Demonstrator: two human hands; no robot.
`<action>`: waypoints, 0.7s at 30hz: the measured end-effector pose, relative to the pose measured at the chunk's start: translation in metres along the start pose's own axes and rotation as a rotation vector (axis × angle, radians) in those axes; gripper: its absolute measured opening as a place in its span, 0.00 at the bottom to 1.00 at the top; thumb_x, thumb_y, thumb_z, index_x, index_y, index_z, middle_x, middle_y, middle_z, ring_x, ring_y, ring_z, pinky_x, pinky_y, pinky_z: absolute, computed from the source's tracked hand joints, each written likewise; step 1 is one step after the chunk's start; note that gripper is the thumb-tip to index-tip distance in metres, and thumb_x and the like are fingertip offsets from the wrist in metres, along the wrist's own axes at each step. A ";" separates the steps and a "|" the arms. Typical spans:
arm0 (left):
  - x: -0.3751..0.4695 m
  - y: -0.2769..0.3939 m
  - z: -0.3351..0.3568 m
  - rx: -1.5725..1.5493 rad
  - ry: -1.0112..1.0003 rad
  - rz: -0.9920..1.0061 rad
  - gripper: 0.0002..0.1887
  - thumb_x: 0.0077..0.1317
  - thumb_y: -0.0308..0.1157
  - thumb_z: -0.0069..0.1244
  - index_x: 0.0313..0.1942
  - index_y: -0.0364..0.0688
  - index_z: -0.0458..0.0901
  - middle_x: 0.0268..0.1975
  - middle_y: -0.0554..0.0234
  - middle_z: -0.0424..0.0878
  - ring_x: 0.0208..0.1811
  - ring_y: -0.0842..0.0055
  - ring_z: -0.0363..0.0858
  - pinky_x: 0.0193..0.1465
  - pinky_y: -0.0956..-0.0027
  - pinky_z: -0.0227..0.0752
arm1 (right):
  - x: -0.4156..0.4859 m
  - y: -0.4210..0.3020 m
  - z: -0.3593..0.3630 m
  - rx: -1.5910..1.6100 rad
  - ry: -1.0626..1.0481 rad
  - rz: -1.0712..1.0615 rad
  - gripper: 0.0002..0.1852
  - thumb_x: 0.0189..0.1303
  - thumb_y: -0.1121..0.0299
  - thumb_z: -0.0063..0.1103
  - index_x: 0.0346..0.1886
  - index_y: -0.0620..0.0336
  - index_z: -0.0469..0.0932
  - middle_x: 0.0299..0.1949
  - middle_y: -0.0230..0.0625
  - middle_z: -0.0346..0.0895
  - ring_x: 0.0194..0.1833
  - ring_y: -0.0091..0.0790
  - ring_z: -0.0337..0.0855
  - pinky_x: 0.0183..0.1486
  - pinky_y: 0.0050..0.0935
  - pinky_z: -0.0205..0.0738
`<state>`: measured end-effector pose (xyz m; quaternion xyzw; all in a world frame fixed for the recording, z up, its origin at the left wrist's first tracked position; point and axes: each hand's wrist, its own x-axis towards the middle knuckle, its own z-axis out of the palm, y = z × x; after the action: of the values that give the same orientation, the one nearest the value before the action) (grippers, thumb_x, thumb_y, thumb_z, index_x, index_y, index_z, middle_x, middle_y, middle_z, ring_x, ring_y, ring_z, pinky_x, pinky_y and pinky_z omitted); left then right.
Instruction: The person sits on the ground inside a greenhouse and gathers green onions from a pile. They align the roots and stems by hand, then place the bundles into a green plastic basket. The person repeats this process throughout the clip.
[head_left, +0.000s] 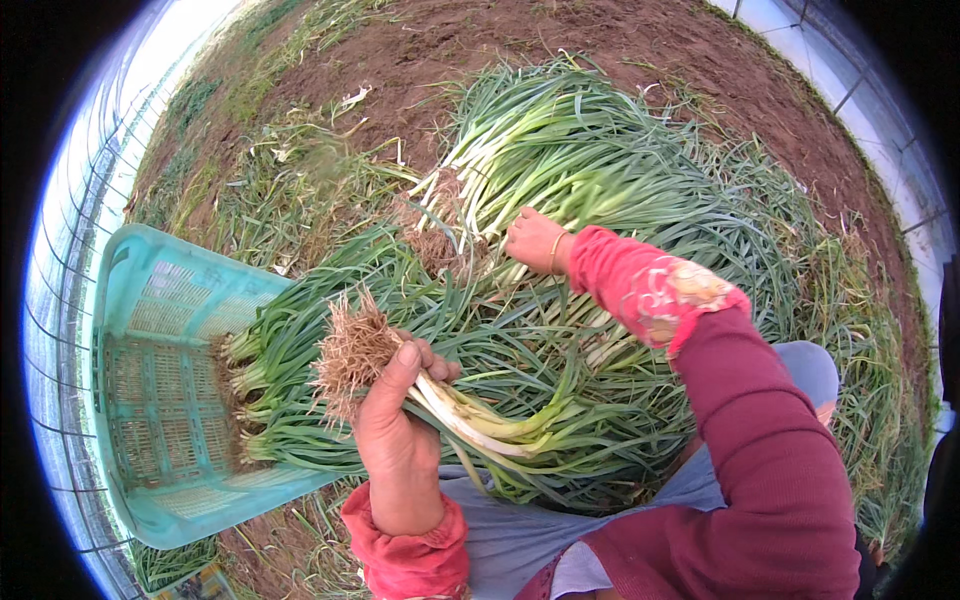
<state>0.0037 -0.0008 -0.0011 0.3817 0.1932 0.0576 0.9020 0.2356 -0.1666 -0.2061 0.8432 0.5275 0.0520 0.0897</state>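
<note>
My left hand (405, 427) is closed around a small bunch of leafy allium plants (480, 424), with white stems and a thick tuft of brown roots (354, 358) sticking out above the thumb. The green leaves of the bunch trail to the right over my lap. My right hand (534, 241) is at the root end of a large pile of the same plants (570, 150), over the pale stems. Its fingers are curled, but whether they grip a stem cannot be made out.
A green plastic crate (202, 517) lies at the left, holding bundles (259, 442) with roots inside and leaves hanging out. Loose leaves (840, 315) cover the ground around the pile. Bare brown soil (420, 45) lies beyond, bordered by plastic sheeting (862, 90).
</note>
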 end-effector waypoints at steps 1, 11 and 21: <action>0.000 0.000 -0.001 0.012 0.012 -0.008 0.14 0.58 0.29 0.57 0.42 0.40 0.73 0.30 0.65 0.75 0.30 0.76 0.73 0.41 0.64 0.69 | -0.008 0.008 -0.008 0.047 -0.011 0.027 0.05 0.45 0.65 0.58 0.25 0.53 0.79 0.35 0.34 0.75 0.43 0.35 0.75 0.46 0.36 0.66; -0.004 -0.001 0.003 0.000 -0.016 0.104 0.18 0.55 0.24 0.58 0.46 0.36 0.74 0.27 0.64 0.77 0.29 0.76 0.76 0.39 0.66 0.74 | -0.058 0.059 -0.168 0.440 0.065 0.347 0.19 0.48 0.53 0.65 0.37 0.55 0.76 0.28 0.44 0.78 0.36 0.49 0.80 0.39 0.43 0.72; -0.004 -0.025 0.048 -0.072 -0.329 0.248 0.31 0.62 0.37 0.53 0.60 0.29 0.63 0.60 0.48 0.69 0.63 0.62 0.66 0.68 0.62 0.57 | -0.113 -0.020 -0.287 1.073 0.326 0.250 0.21 0.54 0.51 0.63 0.39 0.61 0.79 0.25 0.40 0.77 0.27 0.31 0.76 0.33 0.30 0.70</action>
<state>0.0182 -0.0517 0.0124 0.3745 -0.0073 0.1121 0.9204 0.1159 -0.2318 0.0710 0.8077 0.3832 -0.0836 -0.4402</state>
